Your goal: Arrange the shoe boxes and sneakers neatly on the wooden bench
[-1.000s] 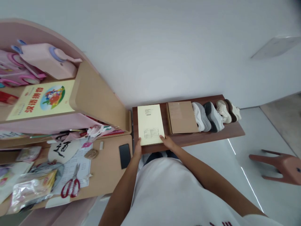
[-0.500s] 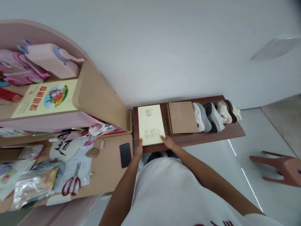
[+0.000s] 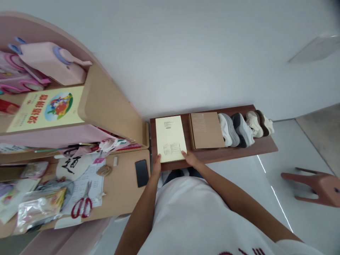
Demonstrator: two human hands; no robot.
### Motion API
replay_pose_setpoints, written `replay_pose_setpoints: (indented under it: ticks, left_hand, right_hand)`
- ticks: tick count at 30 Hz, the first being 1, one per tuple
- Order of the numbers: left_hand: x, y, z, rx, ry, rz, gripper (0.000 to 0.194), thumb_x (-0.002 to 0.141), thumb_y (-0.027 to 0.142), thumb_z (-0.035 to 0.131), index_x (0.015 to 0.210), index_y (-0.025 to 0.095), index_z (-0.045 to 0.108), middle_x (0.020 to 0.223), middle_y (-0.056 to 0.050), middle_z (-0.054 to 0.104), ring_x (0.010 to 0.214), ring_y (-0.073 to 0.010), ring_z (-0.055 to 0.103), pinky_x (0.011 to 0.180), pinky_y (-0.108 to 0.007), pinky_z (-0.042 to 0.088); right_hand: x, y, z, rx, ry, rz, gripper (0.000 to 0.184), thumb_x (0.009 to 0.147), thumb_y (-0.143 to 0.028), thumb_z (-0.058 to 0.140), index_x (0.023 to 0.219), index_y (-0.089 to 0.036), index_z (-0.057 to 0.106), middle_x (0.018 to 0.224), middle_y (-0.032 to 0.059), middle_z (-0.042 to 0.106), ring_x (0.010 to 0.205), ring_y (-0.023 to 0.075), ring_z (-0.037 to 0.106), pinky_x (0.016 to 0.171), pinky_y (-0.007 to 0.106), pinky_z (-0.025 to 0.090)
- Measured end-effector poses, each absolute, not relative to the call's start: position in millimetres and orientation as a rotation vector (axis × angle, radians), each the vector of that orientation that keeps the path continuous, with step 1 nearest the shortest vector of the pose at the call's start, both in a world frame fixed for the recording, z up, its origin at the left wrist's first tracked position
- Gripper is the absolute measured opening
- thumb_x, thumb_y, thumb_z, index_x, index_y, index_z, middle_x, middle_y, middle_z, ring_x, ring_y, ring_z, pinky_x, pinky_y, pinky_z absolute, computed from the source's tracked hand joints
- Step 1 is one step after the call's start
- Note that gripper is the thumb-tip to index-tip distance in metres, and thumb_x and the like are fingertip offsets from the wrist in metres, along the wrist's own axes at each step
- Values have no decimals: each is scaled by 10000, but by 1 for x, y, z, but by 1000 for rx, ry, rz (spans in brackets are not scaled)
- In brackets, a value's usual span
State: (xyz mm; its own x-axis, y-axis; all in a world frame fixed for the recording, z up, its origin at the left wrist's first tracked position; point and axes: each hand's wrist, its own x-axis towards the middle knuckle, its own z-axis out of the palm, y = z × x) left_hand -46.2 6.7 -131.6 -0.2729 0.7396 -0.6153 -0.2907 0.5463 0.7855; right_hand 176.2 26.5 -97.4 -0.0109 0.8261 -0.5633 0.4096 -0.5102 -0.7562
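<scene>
A flat cream-coloured box (image 3: 171,132) with small printed labels lies on the dark wooden bench (image 3: 255,150), close to its left end. My left hand (image 3: 157,164) grips the near left corner of this box, thumb along its side. At the near right corner my right hand (image 3: 189,158) has its thumb on the top face; the fingers under the edge are hidden. Just right of the cream box sits a brown cardboard box (image 3: 207,131), apart from both hands.
Several shoes (image 3: 241,129) stand in a row along the bench's right part. On the left, a desk (image 3: 124,187) carries a phone (image 3: 141,173), red-handled scissors (image 3: 83,203), papers and plastic packets, below a shelf (image 3: 106,99). A reddish-brown stool (image 3: 322,186) stands at right.
The camera view has shifted slightly. Both hands keep their hold on the cream box, which stays in the same place on the bench.
</scene>
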Motion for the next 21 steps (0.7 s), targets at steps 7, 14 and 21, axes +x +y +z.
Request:
replay_pose_setpoints:
  ticks: [7, 14, 21]
  left_hand:
    - [-43, 9, -129, 261, 1510, 1008, 510, 960, 511, 606, 1312, 150, 679, 1313, -140, 723, 1392, -288, 559, 1230, -438, 354]
    - [-38, 9, -109, 227, 1384, 1172, 433, 965, 501, 591, 1194, 163, 733, 1275, -127, 743, 1322, -266, 623, 1175, -404, 440]
    - [-49, 19, -96, 268, 1432, 1261, 423, 998, 482, 488, 1222, 185, 690, 1228, -90, 755, 1254, -243, 658, 1087, -387, 505]
  right_hand:
    - [178, 28, -91, -1890, -1290, 1530, 527, 1023, -541, 477, 1368, -187, 659, 1387, 123, 689, 1381, 293, 577, 1175, 469, 425]
    - [179, 31, -90, -1808, -1175, 1636, 486, 994, -546, 529, 1265, -192, 723, 1326, 115, 724, 1329, 315, 616, 1142, 507, 466]
    - [174, 28, -82, -1722, -912, 1788, 461, 1018, -530, 490, 1302, -226, 689, 1281, 97, 743, 1255, 283, 660, 1054, 488, 552]
